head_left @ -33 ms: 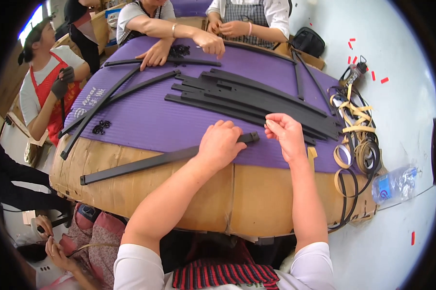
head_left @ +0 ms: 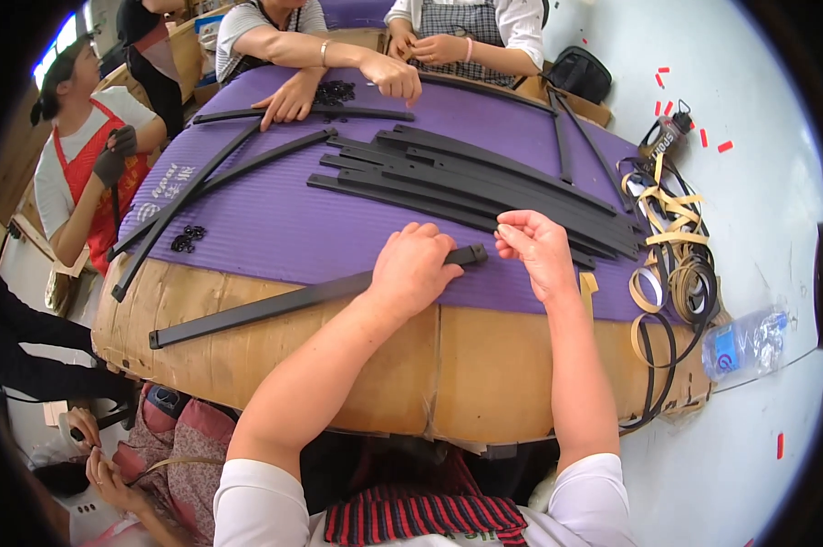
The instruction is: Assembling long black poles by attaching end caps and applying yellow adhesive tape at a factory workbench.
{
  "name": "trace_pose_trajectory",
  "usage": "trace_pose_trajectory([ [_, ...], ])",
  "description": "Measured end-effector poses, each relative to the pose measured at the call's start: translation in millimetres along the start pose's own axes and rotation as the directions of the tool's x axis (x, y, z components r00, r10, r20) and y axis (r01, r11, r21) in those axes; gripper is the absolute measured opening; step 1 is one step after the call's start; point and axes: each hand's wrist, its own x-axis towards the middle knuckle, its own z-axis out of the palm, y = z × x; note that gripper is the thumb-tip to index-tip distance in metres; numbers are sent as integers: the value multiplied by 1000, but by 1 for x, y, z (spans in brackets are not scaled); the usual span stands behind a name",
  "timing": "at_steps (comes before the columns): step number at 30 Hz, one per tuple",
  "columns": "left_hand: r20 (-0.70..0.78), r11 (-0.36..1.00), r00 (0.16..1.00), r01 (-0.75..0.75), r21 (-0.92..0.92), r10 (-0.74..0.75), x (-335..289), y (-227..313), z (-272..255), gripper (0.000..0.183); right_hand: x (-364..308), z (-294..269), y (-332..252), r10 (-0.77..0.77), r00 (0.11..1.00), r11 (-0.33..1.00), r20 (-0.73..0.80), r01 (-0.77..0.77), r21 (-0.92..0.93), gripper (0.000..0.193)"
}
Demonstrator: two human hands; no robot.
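A long black bar (head_left: 274,313) lies slantwise across the cardboard and the edge of the purple mat (head_left: 284,214). My left hand (head_left: 413,267) is closed round it near its far right end, which has a small hole or fitting. Just right of that end, above the mat, my right hand (head_left: 536,252) holds a pinch of thumb and forefinger; whatever sits between the fingertips is too small to name. Beyond both hands several black slats (head_left: 484,187) lie stacked. A small heap of black parts (head_left: 189,239) rests on the mat at the left.
Crossed black bars (head_left: 179,202) lie at the left of the table. Tangled tan and black straps (head_left: 680,242) hang over the right end, beside a clear plastic bottle (head_left: 749,346) and a dark drink bottle (head_left: 664,137). Across the table, a co-worker's hand (head_left: 288,98) rests on another bar.
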Motion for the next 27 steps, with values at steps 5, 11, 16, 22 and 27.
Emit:
trace_pose_trajectory([
  [5, 12, 999, 1000, 26, -21, -26, 3, 0, 3, 25, 2, -1, 3, 108, 991, 985, 74, -96, -143, 10],
  [11, 36, 999, 999, 13, -33, -12, 2, -1, 4, 24, -1, -1, 9, 38, 995, 971, 93, -15, -238, 7],
  [16, 22, 999, 1000, 18, -28, -17, -3, -1, 4, 23, -7, 7, 13, -19, 993, 944, 116, 56, -324, 7],
  [22, 39, 999, 999, 35, -26, -34, -1, -2, 4, 24, -6, 13, 16, -192, 975, 848, 116, 224, -481, 10],
  [27, 20, 1000, 1000, 16, -18, -15, 1, -1, 1, 24, -7, 15, 15, -322, 937, 714, 133, 333, -616, 10],
])
